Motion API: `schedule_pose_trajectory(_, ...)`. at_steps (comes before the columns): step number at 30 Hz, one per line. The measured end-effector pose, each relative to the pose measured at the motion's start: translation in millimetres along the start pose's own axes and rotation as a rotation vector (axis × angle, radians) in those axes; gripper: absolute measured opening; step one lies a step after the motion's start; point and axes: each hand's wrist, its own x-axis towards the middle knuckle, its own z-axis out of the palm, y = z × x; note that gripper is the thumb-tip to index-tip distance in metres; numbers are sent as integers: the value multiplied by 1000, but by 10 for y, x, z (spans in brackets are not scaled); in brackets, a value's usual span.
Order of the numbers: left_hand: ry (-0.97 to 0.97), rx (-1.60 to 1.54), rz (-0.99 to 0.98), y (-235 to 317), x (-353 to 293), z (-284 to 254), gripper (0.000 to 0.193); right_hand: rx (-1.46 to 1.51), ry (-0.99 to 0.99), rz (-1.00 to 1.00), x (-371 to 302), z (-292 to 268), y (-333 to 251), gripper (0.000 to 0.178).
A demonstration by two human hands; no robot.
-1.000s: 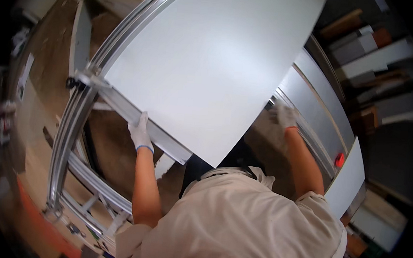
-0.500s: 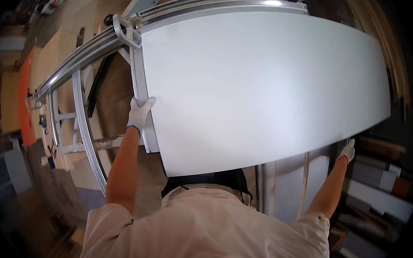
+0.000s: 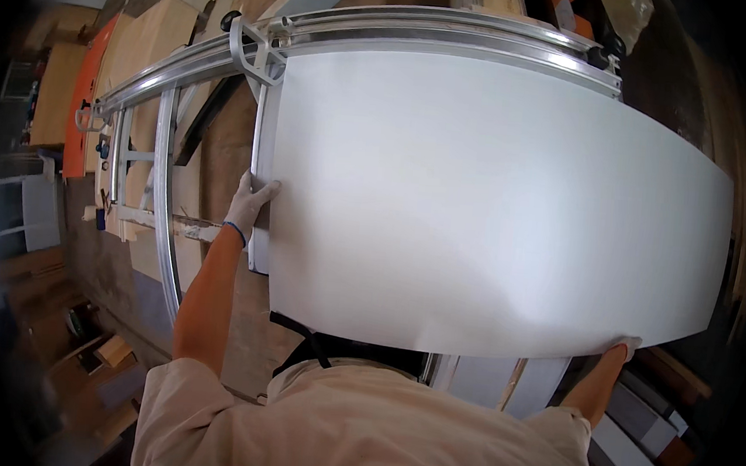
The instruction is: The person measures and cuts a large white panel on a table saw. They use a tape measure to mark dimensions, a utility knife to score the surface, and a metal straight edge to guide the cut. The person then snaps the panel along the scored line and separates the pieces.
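Head view: white panel (image 3: 479, 215) extends rightward from left gloved hand (image 3: 250, 203); brown floor (image 3: 229, 147) leftward, aluminium rail (image 3: 389, 34) beyond. Left thumb spread from fingers, at aluminium bar (image 3: 267, 137); right gloved hand (image 3: 632, 345) at panel's near edge, closure cannot be told.

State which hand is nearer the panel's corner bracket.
Left. The left hand is below the bracket in frame; the right hand is farther, at the near edge of the panel.
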Motion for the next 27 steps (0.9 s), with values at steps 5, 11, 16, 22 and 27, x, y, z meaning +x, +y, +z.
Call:
schedule_pose_trajectory(5, 1, 83, 27, 148, 199, 152, 103, -40, 21, 26, -7, -329, 289, 80)
schedule_pose_trajectory(11, -73, -96, 83, -209, 71, -8, 53, -45, 144, -8, -165, 224, 256, 84)
schedule_pose_trajectory(16, -160, -78, 119, 15, 431, 156, 72, -591, 187, -215, -142, -504, 349, 88)
schedule_pose_trajectory(22, -70, -28, 136, -347, 446, -89, 87, 567, -860, -524, -2519, -431, 959, 41)
schedule_pose_trajectory(27, -92, 59, 117, -657, 290, -151, 105, -489, -838, -1837, -4160, -649, 955, 30)
